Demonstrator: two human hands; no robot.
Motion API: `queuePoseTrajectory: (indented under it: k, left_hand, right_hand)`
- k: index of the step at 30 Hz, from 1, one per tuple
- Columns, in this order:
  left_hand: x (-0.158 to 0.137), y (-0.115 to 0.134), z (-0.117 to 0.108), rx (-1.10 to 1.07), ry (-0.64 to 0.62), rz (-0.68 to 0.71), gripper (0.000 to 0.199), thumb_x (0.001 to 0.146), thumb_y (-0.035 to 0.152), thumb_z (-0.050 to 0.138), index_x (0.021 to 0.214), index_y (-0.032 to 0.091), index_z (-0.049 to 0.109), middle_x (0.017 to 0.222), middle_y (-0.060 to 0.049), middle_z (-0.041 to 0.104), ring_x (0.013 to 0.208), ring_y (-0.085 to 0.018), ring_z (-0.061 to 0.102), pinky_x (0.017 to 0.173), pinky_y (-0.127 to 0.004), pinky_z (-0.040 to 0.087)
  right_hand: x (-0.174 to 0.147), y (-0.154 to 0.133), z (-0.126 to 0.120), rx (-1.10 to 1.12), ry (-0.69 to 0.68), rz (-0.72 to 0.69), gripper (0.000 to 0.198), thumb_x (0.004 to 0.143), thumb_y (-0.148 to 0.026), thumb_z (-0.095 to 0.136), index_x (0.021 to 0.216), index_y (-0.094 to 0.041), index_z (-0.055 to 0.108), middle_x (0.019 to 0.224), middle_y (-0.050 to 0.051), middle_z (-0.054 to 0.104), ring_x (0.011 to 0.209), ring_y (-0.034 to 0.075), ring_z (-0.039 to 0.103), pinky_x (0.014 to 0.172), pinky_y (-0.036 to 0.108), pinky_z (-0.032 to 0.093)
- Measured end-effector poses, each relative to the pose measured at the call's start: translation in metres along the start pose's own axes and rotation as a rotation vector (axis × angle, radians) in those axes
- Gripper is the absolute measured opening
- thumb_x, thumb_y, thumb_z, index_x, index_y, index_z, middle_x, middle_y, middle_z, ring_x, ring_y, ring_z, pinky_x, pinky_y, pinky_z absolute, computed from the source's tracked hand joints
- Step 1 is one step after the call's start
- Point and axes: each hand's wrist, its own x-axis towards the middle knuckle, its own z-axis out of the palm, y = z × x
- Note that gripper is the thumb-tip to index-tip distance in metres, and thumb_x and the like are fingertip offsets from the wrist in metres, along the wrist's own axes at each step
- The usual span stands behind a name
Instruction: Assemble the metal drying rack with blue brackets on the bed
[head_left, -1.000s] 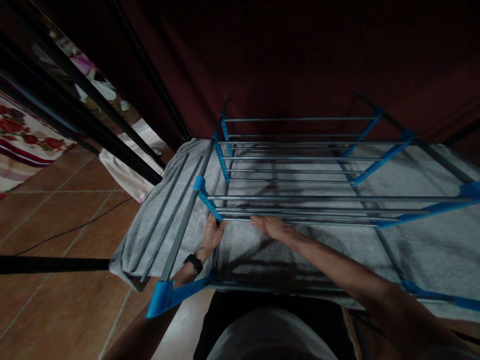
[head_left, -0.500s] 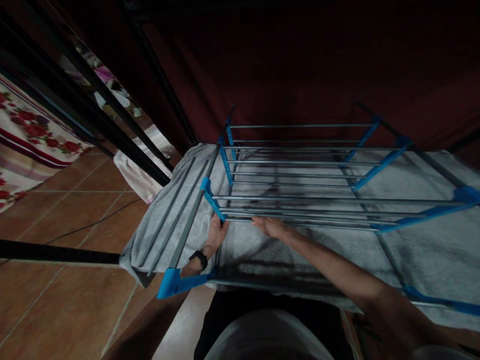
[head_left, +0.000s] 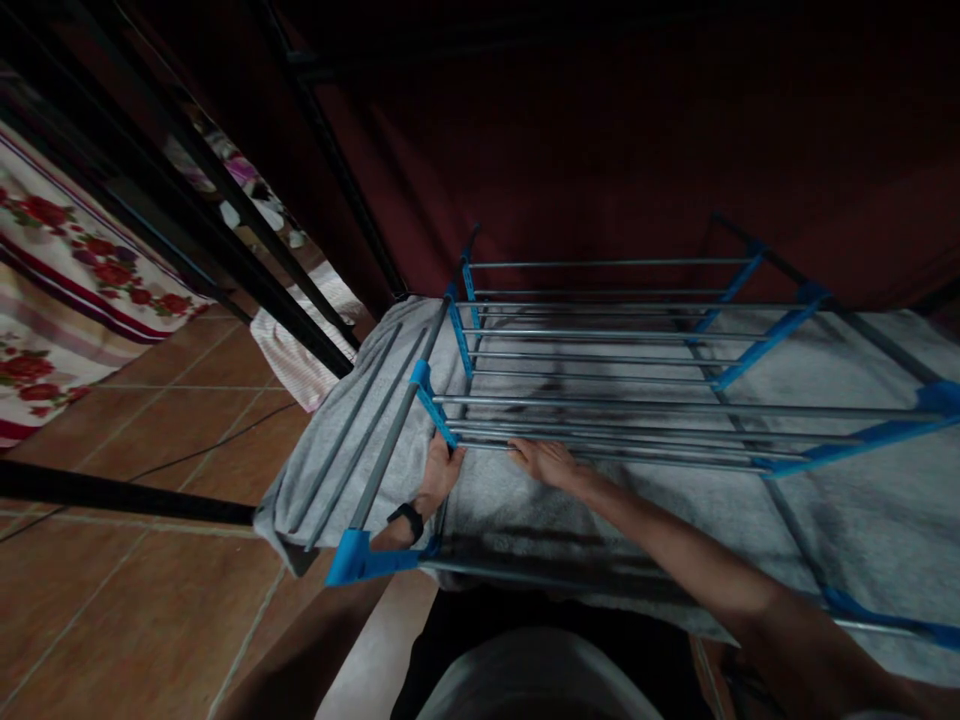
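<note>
A partly assembled drying rack (head_left: 630, 408) with grey metal rods and blue plastic brackets lies across a grey blanket (head_left: 540, 510). My left hand (head_left: 441, 468), with a dark band at the wrist, is closed at the lower end of the left blue bracket (head_left: 433, 405); its fingertips are partly hidden. My right hand (head_left: 544, 460) is closed over the lowest front rod (head_left: 486, 446), a short way right of that bracket. The rack's side tube (head_left: 386, 455) ends in a blue corner piece (head_left: 349, 558) near my left forearm.
Two loose grey rods (head_left: 366, 440) lie on the blanket at the left. Black metal posts (head_left: 217, 220) stand by the bed's left end. A cable (head_left: 195, 455) crosses the tiled floor (head_left: 150, 590). A floral cloth (head_left: 82, 260) hangs far left, and a dark red panel (head_left: 600, 180) stands behind.
The view has shifted slightly, so the rack and both hands appear a little further right. Both hands keep their places on the rack.
</note>
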Motion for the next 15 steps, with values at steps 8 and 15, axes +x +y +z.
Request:
queuePoseTrajectory:
  k: [8, 15]
  left_hand:
    - [0.0001, 0.0013, 0.0002, -0.008, -0.003, 0.007, 0.031, 0.083, 0.02, 0.057, 0.114, 0.018, 0.058, 0.116, -0.012, 0.065, 0.115, -0.027, 0.058, 0.11, -0.049, 0.041]
    - [-0.0006, -0.0025, 0.0023, -0.028, 0.012, -0.015, 0.029, 0.083, 0.02, 0.058, 0.111, 0.019, 0.06, 0.112, -0.01, 0.065, 0.114, -0.026, 0.058, 0.11, -0.049, 0.041]
  right_hand:
    - [-0.0002, -0.0031, 0.0026, -0.057, -0.004, -0.021, 0.035, 0.106, -0.036, 0.033, 0.124, -0.023, 0.061, 0.118, 0.007, 0.072, 0.104, 0.022, 0.069, 0.085, 0.032, 0.048]
    - [-0.0007, -0.0031, -0.0002, -0.025, -0.02, -0.027, 0.034, 0.107, -0.036, 0.034, 0.123, -0.022, 0.061, 0.117, 0.008, 0.072, 0.103, 0.022, 0.068, 0.084, 0.03, 0.045]
